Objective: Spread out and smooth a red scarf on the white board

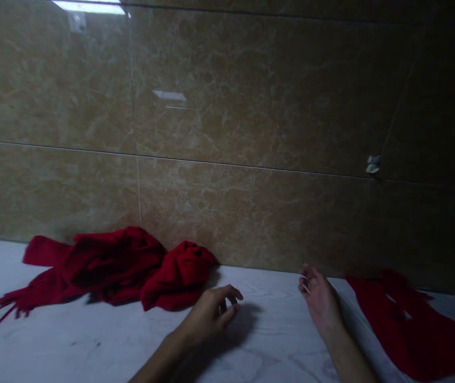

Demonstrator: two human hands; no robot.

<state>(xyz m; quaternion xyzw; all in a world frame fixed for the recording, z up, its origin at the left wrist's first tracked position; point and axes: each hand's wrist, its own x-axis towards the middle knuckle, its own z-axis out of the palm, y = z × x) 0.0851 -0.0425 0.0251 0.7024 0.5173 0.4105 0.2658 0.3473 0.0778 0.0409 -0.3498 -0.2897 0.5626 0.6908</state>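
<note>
My left hand (211, 311) hovers over the white surface (71, 340), its fingers curled loosely and apart, holding nothing. It is just right of a crumpled red fringed scarf (107, 268) that lies against the wall. My right hand (318, 298) rests on the surface near the wall, with its fingers bent; something thin and pale shows between them, too small to name. A second red cloth (406, 324) lies flat to its right.
A glossy brown marble-tiled wall (231, 133) rises directly behind the surface. A small white clip (373, 165) holds a thin cable on the wall at the right. The scene is dim, darkest toward the right.
</note>
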